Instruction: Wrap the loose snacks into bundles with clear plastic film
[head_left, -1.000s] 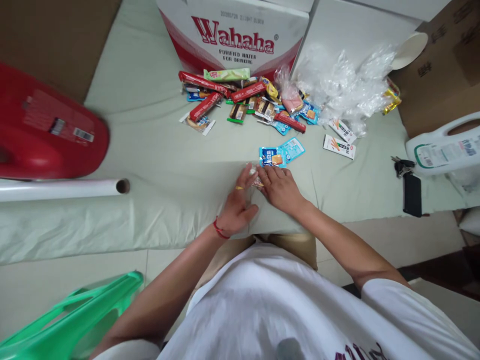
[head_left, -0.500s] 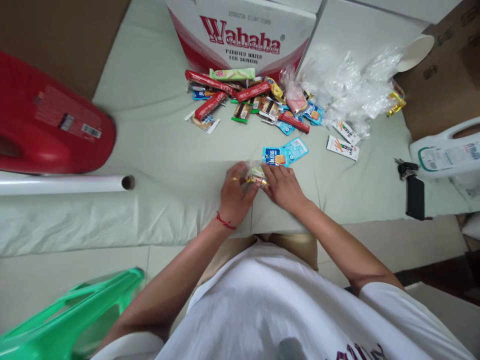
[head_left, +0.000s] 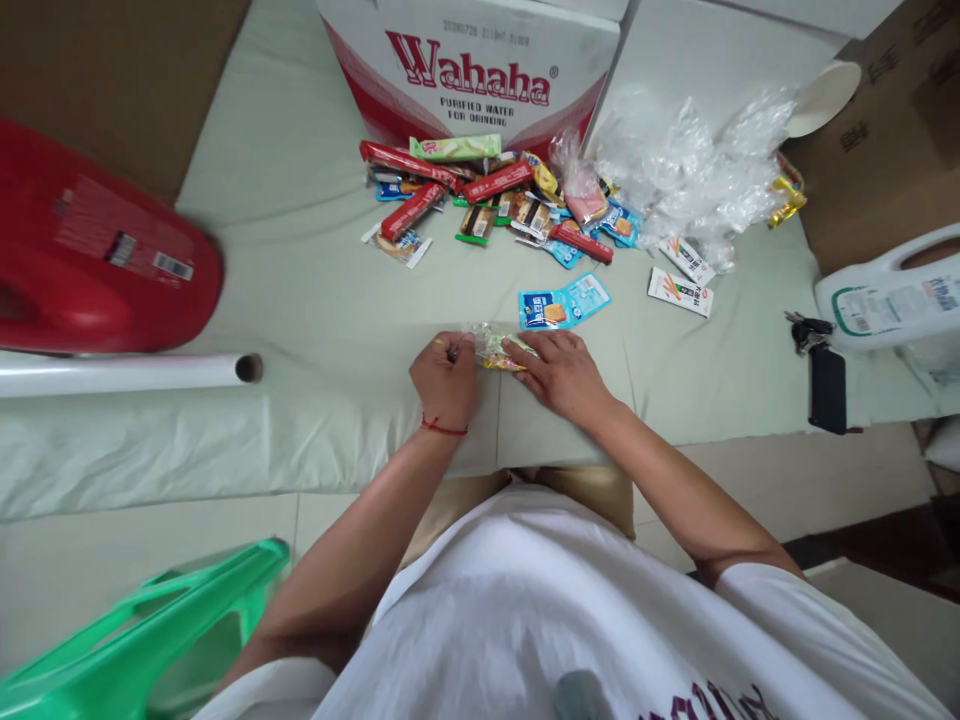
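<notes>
A small clear plastic bag [head_left: 495, 348] with green, yellow and red wrapped snacks inside lies on the cloth-covered table in front of me. My left hand [head_left: 445, 378], with a red string on its wrist, is closed and pinches the bag's left end. My right hand [head_left: 559, 372] lies flat over the bag's right part, fingers stretched out and resting on it. Just beyond that hand are two blue snack packets, one dark blue [head_left: 541, 310] and one light blue [head_left: 588, 296], touching each other.
Mixed wrapped snacks [head_left: 480, 190] are heaped against the Wahaha carton [head_left: 480, 75]. Clear plastic bags [head_left: 682, 170] lie to their right, above two white packets [head_left: 679, 293]. A red jug [head_left: 97, 240] and white roll [head_left: 120, 372] are left; a white jug [head_left: 892, 295], keys and phone [head_left: 827, 385] right.
My left hand has moved left and turned into a closed pinch, drawing out the bag's end. More of the bag shows between the hands. The right hand has barely moved.
</notes>
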